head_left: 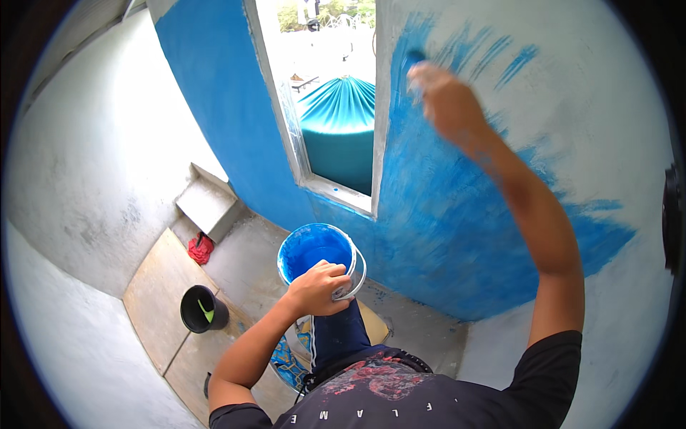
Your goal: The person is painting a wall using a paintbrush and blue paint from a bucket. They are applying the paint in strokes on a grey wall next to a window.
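**Blue paint goes onto a rough plaster wall beside an open window**

A grey-white plaster wall [586, 93], coarse and matt, stands half covered in bright blue, the colour solid low down and breaking into feathered streaks near the top. To its left a second wall face [214, 93] is fully blue, and between them an open window [332, 93] with a pale frame looks out on a large teal water tank [339, 121] with a ribbed domed top. Below lies a bare concrete floor [250, 257] with a flat board [157, 300] laid over part of it.

The person's right hand [446, 100] is raised against the wall just right of the window, clenched round a paintbrush [413, 58]. Little of the brush shows beyond the fist; its blue-loaded tip points up and slightly left, long axis near upright, touching the wall at the foot of the streaks.

The left hand [318, 286] grasps the rim and wire handle of a round white pail [318, 250], held upright at waist level, its inside coated with blue paint. On the floor near the board stands a black bucket [202, 307] with a green object inside that cannot be made out. A crumpled red cloth [201, 248] lies by a concrete step [207, 204].
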Demonstrator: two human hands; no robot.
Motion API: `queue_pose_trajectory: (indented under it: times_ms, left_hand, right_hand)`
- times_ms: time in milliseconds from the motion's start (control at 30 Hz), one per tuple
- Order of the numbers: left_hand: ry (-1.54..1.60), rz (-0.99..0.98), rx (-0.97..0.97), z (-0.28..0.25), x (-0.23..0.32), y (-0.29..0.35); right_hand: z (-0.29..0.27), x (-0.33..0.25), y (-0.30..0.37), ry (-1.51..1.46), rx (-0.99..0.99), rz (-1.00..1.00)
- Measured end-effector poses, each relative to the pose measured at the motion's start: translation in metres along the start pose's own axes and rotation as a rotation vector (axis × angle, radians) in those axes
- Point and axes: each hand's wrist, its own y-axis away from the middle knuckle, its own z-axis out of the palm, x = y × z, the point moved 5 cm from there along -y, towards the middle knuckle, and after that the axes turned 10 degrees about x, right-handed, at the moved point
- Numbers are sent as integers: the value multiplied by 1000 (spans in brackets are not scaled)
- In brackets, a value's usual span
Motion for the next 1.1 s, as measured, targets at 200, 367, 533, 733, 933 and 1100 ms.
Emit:
queue_pose_trajectory:
  times_ms: [200,367,533,733,933,1100]
  left_hand:
    - [-35,-56,-15,3,-2,3]
    - [-3,-65,0,5,4,-2]
    - [-17,-70,4,5,7,-1]
    - [6,-67,110,8,1,3]
    - [-9,-128,62,7,3,7]
    - [-25,-102,72,7,8,1]
  right_hand:
    - [35,-19,44,-294,-529,367]
    - [-38,70,-45,-143,73,479]
    - [-14,16,-18,209,68,80]
    - [61,-58,83,-204,-431,84]
    - [-8,36,-15,-218,130,439]
    - [-32,28,-6,78,241,186]
